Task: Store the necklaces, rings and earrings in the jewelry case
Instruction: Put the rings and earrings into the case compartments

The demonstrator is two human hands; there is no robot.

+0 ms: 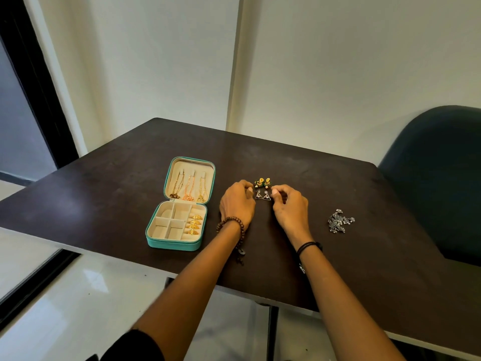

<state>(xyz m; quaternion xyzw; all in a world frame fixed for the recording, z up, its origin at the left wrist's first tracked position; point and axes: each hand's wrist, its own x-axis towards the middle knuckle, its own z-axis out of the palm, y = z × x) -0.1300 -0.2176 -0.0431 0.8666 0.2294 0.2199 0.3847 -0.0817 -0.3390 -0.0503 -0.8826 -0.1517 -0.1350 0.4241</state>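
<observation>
A teal jewelry case lies open on the dark table. Three necklaces hang in its lid. Several gold rings sit in the right-hand slots of its base. A pair of triangular earrings lies between my hands, with a pair of yellow-green earrings just behind it. My left hand curls beside the pair's left side. My right hand pinches at the right triangular earring, fingertips touching it. A silver cluster of earrings lies to the right.
The dark table ends close to my body and at the left. A dark blue chair stands at its right side. A white wall rises behind, and a dark door frame is at the left.
</observation>
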